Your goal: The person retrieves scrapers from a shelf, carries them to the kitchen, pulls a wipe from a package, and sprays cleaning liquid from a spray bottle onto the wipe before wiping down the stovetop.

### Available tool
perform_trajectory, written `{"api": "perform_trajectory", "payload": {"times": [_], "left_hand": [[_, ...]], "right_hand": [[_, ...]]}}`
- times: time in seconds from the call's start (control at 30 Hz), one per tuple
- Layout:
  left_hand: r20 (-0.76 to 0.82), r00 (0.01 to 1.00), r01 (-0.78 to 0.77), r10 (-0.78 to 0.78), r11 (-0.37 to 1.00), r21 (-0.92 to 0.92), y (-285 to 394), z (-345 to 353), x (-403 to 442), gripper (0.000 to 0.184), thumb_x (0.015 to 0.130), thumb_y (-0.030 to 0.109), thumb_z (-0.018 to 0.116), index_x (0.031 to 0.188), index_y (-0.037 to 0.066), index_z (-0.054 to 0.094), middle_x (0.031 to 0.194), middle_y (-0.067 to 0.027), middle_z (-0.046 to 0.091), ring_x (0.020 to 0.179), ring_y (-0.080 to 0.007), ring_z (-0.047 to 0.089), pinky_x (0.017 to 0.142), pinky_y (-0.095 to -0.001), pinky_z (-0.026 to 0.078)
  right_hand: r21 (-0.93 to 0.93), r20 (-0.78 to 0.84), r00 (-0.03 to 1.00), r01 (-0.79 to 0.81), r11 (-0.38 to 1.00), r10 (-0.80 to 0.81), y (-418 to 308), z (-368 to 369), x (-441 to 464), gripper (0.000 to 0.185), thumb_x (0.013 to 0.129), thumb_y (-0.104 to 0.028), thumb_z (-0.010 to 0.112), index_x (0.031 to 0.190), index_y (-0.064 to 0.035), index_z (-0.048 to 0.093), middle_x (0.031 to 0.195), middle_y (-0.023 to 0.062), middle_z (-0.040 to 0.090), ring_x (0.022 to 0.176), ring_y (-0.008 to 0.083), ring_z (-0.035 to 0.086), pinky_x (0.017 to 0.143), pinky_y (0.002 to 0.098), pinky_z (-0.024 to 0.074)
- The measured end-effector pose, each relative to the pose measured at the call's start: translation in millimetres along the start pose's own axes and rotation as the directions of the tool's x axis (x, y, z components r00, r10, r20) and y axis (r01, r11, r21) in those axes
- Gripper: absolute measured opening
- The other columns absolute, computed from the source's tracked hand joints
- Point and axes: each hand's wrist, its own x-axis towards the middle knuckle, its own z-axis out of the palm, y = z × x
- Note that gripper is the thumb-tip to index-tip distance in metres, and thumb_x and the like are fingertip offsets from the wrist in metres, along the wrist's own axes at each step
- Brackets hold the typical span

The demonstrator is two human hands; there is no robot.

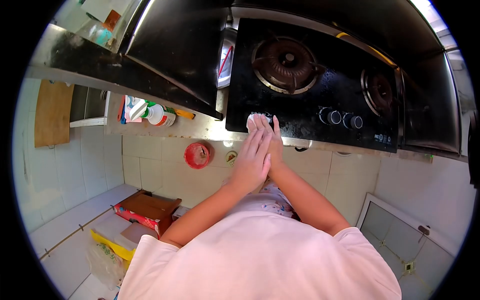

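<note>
My right hand (273, 141) presses a small white wad (255, 118), a cloth or tissue, against the front edge of the black glass gas stove (295, 117). Its fingers stretch forward over the wad, partly hiding it. Across the back of that hand lies my left hand (252, 157), fingers straight and holding nothing of its own. Two control knobs (334, 117) sit to the right of my hands. Beyond them are a large burner (289, 57) and a second burner (379, 91) at the right.
Left of the stove, a white spray bottle (161, 116) with a green label lies on the counter (195, 127). A red bucket (196, 155) stands on the floor below. A dark panel (175, 50) rises beside the stove. Boxes (145, 210) and bags are at lower left.
</note>
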Motion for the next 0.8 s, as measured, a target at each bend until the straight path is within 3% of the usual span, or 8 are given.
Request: {"api": "perform_trajectory", "payload": {"times": [0.13,0.2,0.27,0.37,0.53,0.6,0.8], "left_hand": [[0.006,0.996,0.09,-0.09,0.995,0.053,-11.8,-8.3,-3.2,0.053,0.084,0.01,0.057,0.135,0.003,0.048,0.138,-0.0243,0.042,0.13,-0.0419,0.039,0.108,-0.0468,0.034],[-0.015,0.999,0.036,-0.035,0.998,0.051,-13.6,-8.9,-4.9,0.053,0.084,0.011,0.059,0.135,0.004,0.049,0.138,-0.0234,0.043,0.13,-0.0417,0.04,0.107,-0.0464,0.035],[0.035,0.999,0.024,-0.025,0.999,0.038,-6.3,-4.0,-4.4,0.054,0.084,0.013,0.06,0.136,0.005,0.048,0.138,-0.0228,0.043,0.13,-0.0417,0.04,0.107,-0.0467,0.036],[0.105,0.991,-0.081,0.08,0.997,0.003,4.8,12.6,2.7,0.055,0.084,0.012,0.06,0.137,0.004,0.046,0.139,-0.0237,0.042,0.129,-0.0428,0.039,0.107,-0.047,0.036],[0.054,0.998,-0.031,0.03,1.0,0.006,-1.5,7.8,9.5,0.055,0.085,0.012,0.059,0.139,0.004,0.045,0.139,-0.025,0.042,0.13,-0.044,0.039,0.107,-0.047,0.035],[0.063,0.998,-0.001,0.0,1.0,0.015,-0.4,4.8,9.4,0.056,0.085,0.011,0.058,0.139,0.004,0.045,0.14,-0.0252,0.042,0.13,-0.0442,0.038,0.107,-0.0472,0.035],[0.129,0.989,-0.065,0.069,0.997,-0.038,10.3,13.0,10.2,0.053,0.088,0.012,0.058,0.139,0.005,0.045,0.141,-0.0245,0.042,0.13,-0.043,0.039,0.107,-0.0461,0.036]], "right_hand": [[-0.14,0.087,0.995,0.062,0.988,-0.051,-12.3,2.6,10.0,0.055,0.092,-0.025,0.043,0.143,-0.0055,0.039,0.148,0.0144,0.038,0.137,0.0323,0.037,0.116,0.0527,0.0166],[-0.042,0.032,0.995,0.094,0.995,-0.093,-8.2,5.8,5.1,0.055,0.092,-0.025,0.042,0.143,-0.0057,0.039,0.148,0.0145,0.038,0.137,0.0314,0.037,0.117,0.0529,0.0162],[-0.07,0.048,0.995,0.086,0.994,-0.083,3.3,1.8,-7.7,0.053,0.092,-0.026,0.044,0.141,-0.0062,0.042,0.146,0.0152,0.041,0.136,0.0318,0.038,0.116,0.0536,0.0177],[-0.013,-0.147,0.988,-0.04,0.999,0.038,24.2,-7.1,-18.8,0.05,0.09,-0.027,0.048,0.135,-0.0051,0.049,0.14,0.0175,0.048,0.133,0.0337,0.042,0.114,0.0548,0.0197],[0.01,-0.172,0.983,-0.058,0.998,0.059,16.8,-4.4,-2.5,0.052,0.09,-0.027,0.047,0.138,-0.0067,0.047,0.143,0.0148,0.046,0.134,0.0331,0.041,0.114,0.0558,0.019],[-0.105,-0.057,0.998,0.014,0.994,-0.02,14.0,-3.8,-2.4,0.053,0.09,-0.028,0.048,0.139,-0.0081,0.046,0.144,0.0132,0.045,0.135,0.0323,0.04,0.114,0.0558,0.0187],[-0.023,-0.174,0.984,-0.047,0.999,0.043,35.8,-11.7,-13.7,0.05,0.089,-0.026,0.048,0.136,-0.0072,0.049,0.139,0.0147,0.051,0.13,0.0328,0.045,0.113,0.0554,0.0227]]}}
